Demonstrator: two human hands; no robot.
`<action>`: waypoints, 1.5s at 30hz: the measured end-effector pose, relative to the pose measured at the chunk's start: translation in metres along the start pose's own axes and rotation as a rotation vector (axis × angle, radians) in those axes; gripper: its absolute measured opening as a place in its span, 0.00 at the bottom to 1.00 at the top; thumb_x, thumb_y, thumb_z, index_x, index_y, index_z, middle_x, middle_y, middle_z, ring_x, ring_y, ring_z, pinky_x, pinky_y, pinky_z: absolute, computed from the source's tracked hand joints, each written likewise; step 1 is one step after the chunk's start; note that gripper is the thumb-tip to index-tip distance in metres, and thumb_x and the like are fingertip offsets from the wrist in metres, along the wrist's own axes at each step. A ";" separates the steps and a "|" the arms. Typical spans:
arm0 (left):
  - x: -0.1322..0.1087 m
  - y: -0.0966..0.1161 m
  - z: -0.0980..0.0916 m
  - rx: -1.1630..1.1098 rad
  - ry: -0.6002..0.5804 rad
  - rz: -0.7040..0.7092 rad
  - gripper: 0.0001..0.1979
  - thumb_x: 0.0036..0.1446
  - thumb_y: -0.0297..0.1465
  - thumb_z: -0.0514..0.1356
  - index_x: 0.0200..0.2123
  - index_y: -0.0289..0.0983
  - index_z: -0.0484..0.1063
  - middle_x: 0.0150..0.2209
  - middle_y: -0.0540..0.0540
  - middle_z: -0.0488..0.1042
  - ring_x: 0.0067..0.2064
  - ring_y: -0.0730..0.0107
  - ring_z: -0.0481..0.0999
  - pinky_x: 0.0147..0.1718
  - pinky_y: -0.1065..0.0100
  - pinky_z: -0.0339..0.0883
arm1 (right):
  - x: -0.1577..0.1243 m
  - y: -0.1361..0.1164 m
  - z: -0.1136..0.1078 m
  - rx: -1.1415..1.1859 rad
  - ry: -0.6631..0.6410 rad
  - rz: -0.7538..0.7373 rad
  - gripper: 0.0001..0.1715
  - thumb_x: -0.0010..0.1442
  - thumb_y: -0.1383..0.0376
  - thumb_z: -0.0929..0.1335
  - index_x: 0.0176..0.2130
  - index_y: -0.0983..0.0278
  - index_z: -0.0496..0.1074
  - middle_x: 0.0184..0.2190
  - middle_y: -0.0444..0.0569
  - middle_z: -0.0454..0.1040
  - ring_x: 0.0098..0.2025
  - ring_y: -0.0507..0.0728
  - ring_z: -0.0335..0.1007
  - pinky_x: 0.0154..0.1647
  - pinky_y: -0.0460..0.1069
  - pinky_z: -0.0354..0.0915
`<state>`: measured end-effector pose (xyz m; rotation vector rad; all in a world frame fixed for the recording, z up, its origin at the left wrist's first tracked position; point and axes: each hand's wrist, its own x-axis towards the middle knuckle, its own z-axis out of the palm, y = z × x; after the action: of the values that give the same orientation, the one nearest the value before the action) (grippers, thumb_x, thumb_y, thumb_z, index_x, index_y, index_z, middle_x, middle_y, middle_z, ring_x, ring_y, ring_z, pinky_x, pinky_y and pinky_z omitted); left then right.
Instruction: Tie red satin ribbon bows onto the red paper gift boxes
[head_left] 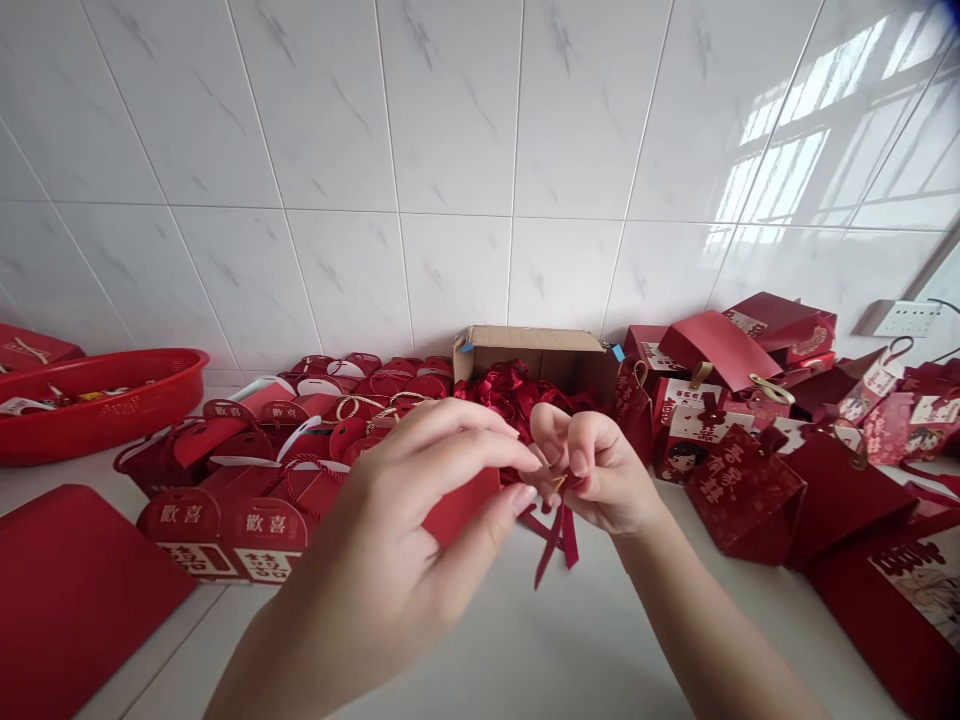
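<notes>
My right hand (611,470) is closed, with thumb and fingers pinching a dark red ribbon (551,548). The ribbon's two tails hang below the fingers, and a thin gold tie (559,484) shows at its middle. Just to the left, my left hand (439,500) brings thumb and fingertips together in a pinch beside the tie. Whatever lies between those fingertips is too small to make out. Behind both hands, a cardboard box (536,338) lies with its open side facing me, full of dark red ribbons (504,388). A red surface (469,503) shows partly behind my left hand.
Rows of red gift boxes (225,515) with cord handles stand to the left. Farther left are a red plastic basket (150,385) and a flat red piece (82,600). More red boxes (742,490) crowd the right, below a wall socket (906,318).
</notes>
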<state>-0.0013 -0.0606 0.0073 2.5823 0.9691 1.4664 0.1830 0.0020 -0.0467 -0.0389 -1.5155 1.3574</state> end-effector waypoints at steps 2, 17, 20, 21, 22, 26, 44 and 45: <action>0.000 0.001 0.002 -0.018 -0.009 0.019 0.08 0.54 0.29 0.61 0.37 0.45 0.77 0.41 0.47 0.76 0.43 0.61 0.76 0.42 0.65 0.72 | -0.001 0.001 0.002 0.034 -0.013 -0.016 0.14 0.50 0.60 0.75 0.25 0.61 0.68 0.29 0.41 0.63 0.22 0.47 0.67 0.26 0.48 0.72; 0.003 -0.008 0.010 -0.089 0.006 0.100 0.07 0.57 0.26 0.60 0.37 0.43 0.76 0.41 0.47 0.74 0.42 0.67 0.74 0.36 0.71 0.70 | -0.001 0.005 0.024 0.206 0.077 0.008 0.13 0.51 0.60 0.75 0.26 0.61 0.69 0.24 0.40 0.62 0.18 0.43 0.55 0.19 0.40 0.63; 0.004 -0.008 0.011 -0.061 -0.004 0.136 0.08 0.58 0.23 0.58 0.36 0.41 0.74 0.40 0.49 0.72 0.41 0.73 0.72 0.36 0.74 0.67 | 0.001 0.003 0.031 0.319 0.016 0.031 0.13 0.53 0.62 0.74 0.25 0.63 0.68 0.21 0.38 0.61 0.17 0.42 0.52 0.19 0.39 0.58; 0.004 -0.008 0.011 -0.063 -0.009 0.140 0.08 0.59 0.22 0.58 0.36 0.41 0.74 0.40 0.49 0.71 0.41 0.74 0.72 0.36 0.75 0.67 | 0.002 0.002 0.033 0.348 -0.005 0.033 0.13 0.54 0.63 0.73 0.24 0.64 0.68 0.21 0.38 0.60 0.17 0.42 0.51 0.20 0.39 0.56; 0.004 -0.007 0.011 -0.070 -0.011 0.137 0.08 0.59 0.22 0.58 0.35 0.41 0.73 0.40 0.49 0.70 0.41 0.75 0.71 0.36 0.76 0.66 | 0.002 0.001 0.034 0.368 -0.020 0.035 0.12 0.55 0.64 0.73 0.24 0.64 0.68 0.20 0.37 0.60 0.17 0.41 0.50 0.20 0.39 0.55; 0.006 -0.005 0.015 -0.127 0.004 0.072 0.08 0.60 0.24 0.58 0.34 0.42 0.73 0.41 0.51 0.68 0.43 0.76 0.69 0.40 0.77 0.64 | 0.002 -0.002 0.035 0.384 -0.040 0.023 0.09 0.55 0.66 0.73 0.26 0.63 0.71 0.19 0.37 0.59 0.16 0.42 0.49 0.20 0.40 0.53; -0.013 -0.059 0.005 -0.039 0.157 -0.402 0.22 0.58 0.43 0.58 0.53 0.43 0.60 0.52 0.44 0.67 0.57 0.59 0.65 0.56 0.55 0.58 | 0.002 -0.004 0.008 0.137 0.221 -0.136 0.05 0.52 0.66 0.75 0.29 0.57 0.75 0.28 0.39 0.63 0.21 0.43 0.58 0.25 0.44 0.59; -0.020 -0.069 0.007 -0.011 0.151 -0.432 0.27 0.55 0.43 0.61 0.55 0.44 0.57 0.54 0.44 0.66 0.58 0.57 0.64 0.57 0.53 0.57 | 0.002 -0.003 0.004 0.095 0.216 -0.146 0.04 0.53 0.66 0.74 0.30 0.57 0.76 0.28 0.39 0.63 0.21 0.43 0.58 0.25 0.44 0.60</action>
<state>-0.0384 -0.0133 -0.0331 2.0910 1.4188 1.5415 0.1811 -0.0008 -0.0420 -0.0146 -1.2479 1.2641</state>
